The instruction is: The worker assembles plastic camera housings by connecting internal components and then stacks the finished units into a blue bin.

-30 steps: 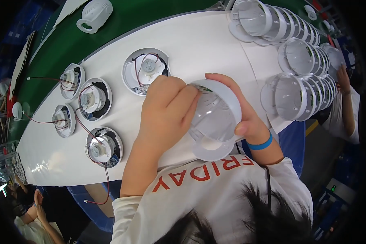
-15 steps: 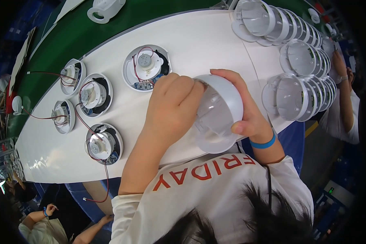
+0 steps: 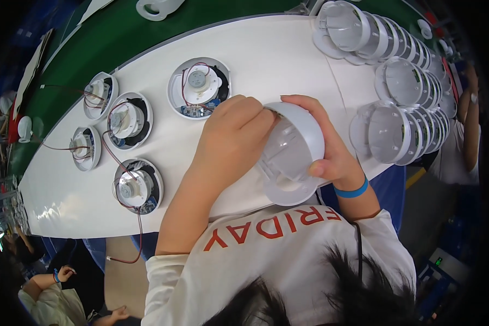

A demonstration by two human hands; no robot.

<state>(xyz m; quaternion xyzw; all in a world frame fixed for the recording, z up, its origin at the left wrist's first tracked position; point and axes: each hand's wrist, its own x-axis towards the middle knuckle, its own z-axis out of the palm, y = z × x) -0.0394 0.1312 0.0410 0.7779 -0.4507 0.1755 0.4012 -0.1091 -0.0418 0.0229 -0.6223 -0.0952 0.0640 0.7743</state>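
Note:
My right hand (image 3: 331, 149) grips a round white plastic housing (image 3: 309, 127) by its outer wall, thumb on the near side and fingers over the far edge. The housing's open side faces left, and a flat ring-shaped flange (image 3: 292, 195) shows at its lower end. My left hand (image 3: 233, 138) is closed, its curled fingertips at the housing's upper inner rim. Whatever it pinches there is hidden. Just beyond my left hand lies a round white unit (image 3: 199, 81) with a motor, a blue circuit board and red-black wires.
Several similar wired units (image 3: 133, 187) lie at the left of the white table (image 3: 266, 49). Stacks of nested white housings (image 3: 388, 130) stand at the right. Past the table runs a green belt (image 3: 141, 41) carrying a white part (image 3: 158, 7). Co-workers' arms (image 3: 471, 130) show at the right and lower left.
The view has shifted slightly. On the green belt the white part has moved up and right, partly out of view. The co-worker's hand at the right has drawn away from the stacks. My hands keep their hold.

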